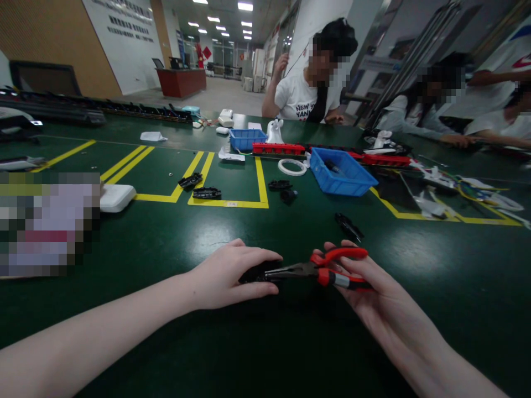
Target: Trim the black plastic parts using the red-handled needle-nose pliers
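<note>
My right hand is wrapped round the red-and-black handles of long-nose pliers, whose jaws point left. A small black plastic part sits in my left hand, between thumb and fingers. The tips of the pliers meet this part; my left fingers hide much of it, so I cannot tell how the jaws grip it. Both hands are low over the green table. Just beyond my right hand lies another black part, long and narrow.
Several black parts lie among yellow tape lines ahead. A blue bin, a tape roll and red strips stand farther off. At left is a white box. A person sits across the table, others at right.
</note>
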`<state>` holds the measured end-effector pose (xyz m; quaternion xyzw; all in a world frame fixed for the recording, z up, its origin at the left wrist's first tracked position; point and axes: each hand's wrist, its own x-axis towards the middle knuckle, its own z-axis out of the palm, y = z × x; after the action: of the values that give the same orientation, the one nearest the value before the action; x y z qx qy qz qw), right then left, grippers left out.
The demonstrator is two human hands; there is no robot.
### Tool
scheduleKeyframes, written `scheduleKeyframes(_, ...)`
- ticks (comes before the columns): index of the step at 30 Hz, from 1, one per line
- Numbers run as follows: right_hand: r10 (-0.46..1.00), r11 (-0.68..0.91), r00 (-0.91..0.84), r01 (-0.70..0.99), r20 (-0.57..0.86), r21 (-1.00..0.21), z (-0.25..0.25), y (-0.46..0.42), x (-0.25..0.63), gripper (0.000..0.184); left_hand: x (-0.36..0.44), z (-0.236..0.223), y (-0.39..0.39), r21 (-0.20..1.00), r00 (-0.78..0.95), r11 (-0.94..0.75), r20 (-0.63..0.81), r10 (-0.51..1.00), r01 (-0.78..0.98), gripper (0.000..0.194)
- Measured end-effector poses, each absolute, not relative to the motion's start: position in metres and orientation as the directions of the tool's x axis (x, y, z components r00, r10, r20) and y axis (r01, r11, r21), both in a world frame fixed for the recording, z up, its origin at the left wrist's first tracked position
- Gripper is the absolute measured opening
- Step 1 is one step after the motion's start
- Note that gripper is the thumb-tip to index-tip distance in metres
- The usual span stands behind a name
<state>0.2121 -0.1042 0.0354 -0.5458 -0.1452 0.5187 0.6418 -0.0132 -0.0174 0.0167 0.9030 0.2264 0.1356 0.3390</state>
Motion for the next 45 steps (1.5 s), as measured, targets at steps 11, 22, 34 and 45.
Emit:
scheduleKeyframes(11, 0.801, -0.181, 0.41, -0.528, -0.436, -0.83, 0.024, -0.099, 0.22, 0.045, -0.013, 0.018, -0.017, 0.649, 0.871, -0.675, 0.038, 0.491, 0.352, 0.037)
scheduleKeyframes(22, 0.828, -0.132, 0.424, -0.487, -0.366, -0.863, 0.036, -0.105, 0.211, 0.038, -0.012, 0.018, -0.018, 0.68, 0.867, -0.643, 0.023, 0.498, 0.352, 0.038)
scheduleKeyframes(34, 0.83, -0.14, 0.401, -0.521, -0.387, -0.842, 0.036, -0.103, 0.221, 0.038, -0.012, 0.018, -0.018, 0.683, 0.864, -0.643, 0.034, 0.502, 0.347, 0.037)
scheduleKeyframes(45, 0.821, -0.175, 0.371, -0.562, -0.435, -0.808, 0.029, -0.102, 0.212, 0.036, -0.013, 0.016, -0.018, 0.675, 0.87, -0.649, 0.02, 0.492, 0.351, 0.037)
